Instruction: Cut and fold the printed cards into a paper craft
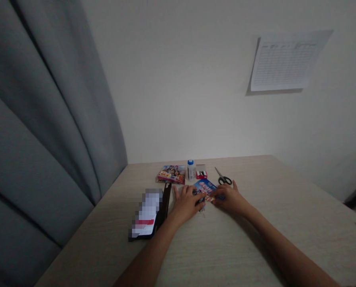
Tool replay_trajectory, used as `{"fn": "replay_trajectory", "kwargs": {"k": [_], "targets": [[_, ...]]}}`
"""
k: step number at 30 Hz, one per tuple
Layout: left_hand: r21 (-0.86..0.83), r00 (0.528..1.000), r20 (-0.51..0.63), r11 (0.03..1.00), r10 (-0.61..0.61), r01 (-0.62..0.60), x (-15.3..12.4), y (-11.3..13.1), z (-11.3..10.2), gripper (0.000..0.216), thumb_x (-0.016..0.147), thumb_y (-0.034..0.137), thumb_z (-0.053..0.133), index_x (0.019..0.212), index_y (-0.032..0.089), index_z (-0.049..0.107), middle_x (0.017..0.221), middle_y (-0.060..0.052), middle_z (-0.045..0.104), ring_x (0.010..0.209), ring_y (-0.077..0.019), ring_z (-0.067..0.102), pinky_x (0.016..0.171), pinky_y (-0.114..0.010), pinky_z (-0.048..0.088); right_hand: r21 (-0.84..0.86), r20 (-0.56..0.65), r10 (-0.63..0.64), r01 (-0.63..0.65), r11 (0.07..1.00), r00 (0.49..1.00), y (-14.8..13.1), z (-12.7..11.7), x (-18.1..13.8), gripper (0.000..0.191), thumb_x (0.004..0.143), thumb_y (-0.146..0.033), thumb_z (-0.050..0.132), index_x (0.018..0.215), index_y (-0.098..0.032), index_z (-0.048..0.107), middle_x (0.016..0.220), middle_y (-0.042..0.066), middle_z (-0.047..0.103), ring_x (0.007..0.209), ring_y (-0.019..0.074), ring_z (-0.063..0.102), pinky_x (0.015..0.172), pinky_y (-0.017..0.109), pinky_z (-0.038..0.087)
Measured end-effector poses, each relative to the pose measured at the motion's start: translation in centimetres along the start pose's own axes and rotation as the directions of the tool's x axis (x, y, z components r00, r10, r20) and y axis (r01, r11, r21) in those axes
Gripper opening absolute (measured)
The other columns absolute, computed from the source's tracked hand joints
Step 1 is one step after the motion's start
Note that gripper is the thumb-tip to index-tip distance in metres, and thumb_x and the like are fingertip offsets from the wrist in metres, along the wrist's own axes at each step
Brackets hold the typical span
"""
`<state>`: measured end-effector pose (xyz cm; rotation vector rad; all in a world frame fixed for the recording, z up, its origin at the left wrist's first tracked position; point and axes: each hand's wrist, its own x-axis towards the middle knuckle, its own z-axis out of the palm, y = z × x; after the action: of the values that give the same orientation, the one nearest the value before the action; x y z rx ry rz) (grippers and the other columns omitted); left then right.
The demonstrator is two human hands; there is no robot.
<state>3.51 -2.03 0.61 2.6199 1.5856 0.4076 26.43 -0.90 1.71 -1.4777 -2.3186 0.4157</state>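
Note:
A blue printed paper (206,185) with colourful lettering lies on the table between my hands, and its near edge shows a small orange and white striped part. My left hand (186,204) rests at its left side, with thumb and forefinger closed on the near edge and the other fingers bent over the table. From the right, my right hand (230,199) pinches the same near edge, its little finger lifted. My fingers partly cover the paper. Just beyond my right hand lie scissors (223,179) with black handles, blades pointing away.
A phone (145,217) in a dark flip case lies left of my left forearm. Farther back are a stack of printed cards or booklets (172,174), a clear bottle with a blue cap (190,170) and a small red and white box (201,173). A grey curtain (55,99) hangs at left.

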Motion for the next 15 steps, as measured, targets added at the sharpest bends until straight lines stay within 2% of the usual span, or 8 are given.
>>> {"fn": "replay_trajectory", "kwargs": {"k": [9,15], "targets": [[0.029,1.000,0.000,1.000,0.008,-0.008,0.08,0.05,0.07,0.037,0.091,0.055,0.057,0.128,0.049,0.058,0.135,-0.005,0.052,0.135,-0.0362,0.032,0.102,-0.082,-0.005,-0.001,0.018,0.001,-0.001,1.000,1.000,-0.04,-0.16,-0.07,0.024,0.085,-0.045,0.063,0.103,-0.033,0.075,0.111,0.005,0.071,0.120,0.0300,0.054,0.111,0.067,-0.008],[-0.019,0.999,0.024,0.999,-0.041,0.042,0.07,0.04,0.14,0.043,0.090,0.056,0.057,0.133,0.049,0.052,0.136,-0.003,0.051,0.134,-0.0347,0.033,0.104,-0.082,-0.001,-0.001,0.017,0.008,-0.007,1.000,1.000,0.13,0.05,0.05,0.024,0.085,-0.044,0.063,0.103,-0.032,0.075,0.111,0.006,0.071,0.119,0.0311,0.055,0.110,0.068,-0.007]]}}
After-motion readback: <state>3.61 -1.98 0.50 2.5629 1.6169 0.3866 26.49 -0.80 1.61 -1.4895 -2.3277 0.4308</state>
